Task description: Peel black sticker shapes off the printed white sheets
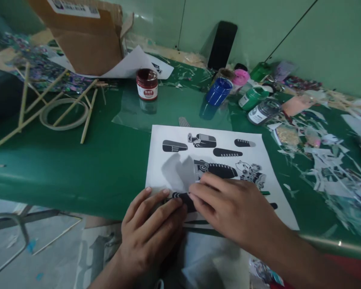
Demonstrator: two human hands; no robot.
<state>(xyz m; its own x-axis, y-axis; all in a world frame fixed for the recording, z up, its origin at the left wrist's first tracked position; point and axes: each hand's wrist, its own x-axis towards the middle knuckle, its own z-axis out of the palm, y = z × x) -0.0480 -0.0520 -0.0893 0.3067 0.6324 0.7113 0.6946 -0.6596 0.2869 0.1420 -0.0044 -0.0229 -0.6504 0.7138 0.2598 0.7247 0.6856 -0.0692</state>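
Note:
A white sheet printed with black puppet-like shapes [246, 141] lies at the front of the green table. My left hand [152, 226] rests on its lower left edge with fingers stretched out, the fingertips pressing beside a dark printed shape [185, 199]. My right hand [228, 198] is over the middle of the sheet, thumb and fingers pinched together close to the left fingertips. What the pinch holds, if anything, is hidden. Just above it shows a pale grey, curved paper shape [177, 172]; whether it is loose or part of the sheet is unclear.
Behind the sheet stand a dark red paint jar [147, 85], a blue jar [219, 92], a green jar [253, 97] and a grey jar [264, 111]. Paper scraps [327, 164] litter the right. Sticks [88, 116], a tape roll [45, 120] and a cardboard box [87, 44] are left.

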